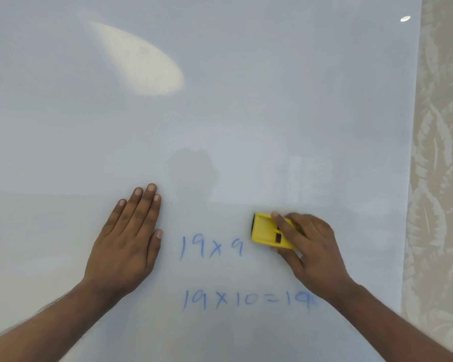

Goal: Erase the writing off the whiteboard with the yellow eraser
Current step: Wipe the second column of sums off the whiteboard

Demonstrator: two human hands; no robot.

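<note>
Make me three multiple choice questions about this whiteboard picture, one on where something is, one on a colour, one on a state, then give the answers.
1. Where is the yellow eraser relative to the "19 x 9" writing?
A. Just right of it
B. Far left of it
C. Below the bottom line

2. What colour is the writing?
A. Red
B. Blue
C. Black

3. What is the left hand doing?
A. Gripping a marker
B. Holding the eraser
C. Lying flat and open on the whiteboard

Answers:
1 A, the eraser sits at the right end of that line, held by the right hand.
2 B, both lines, including "19 x 10 = 19", are blue.
3 C, fingers are extended, palm on the board, nothing held.
</note>
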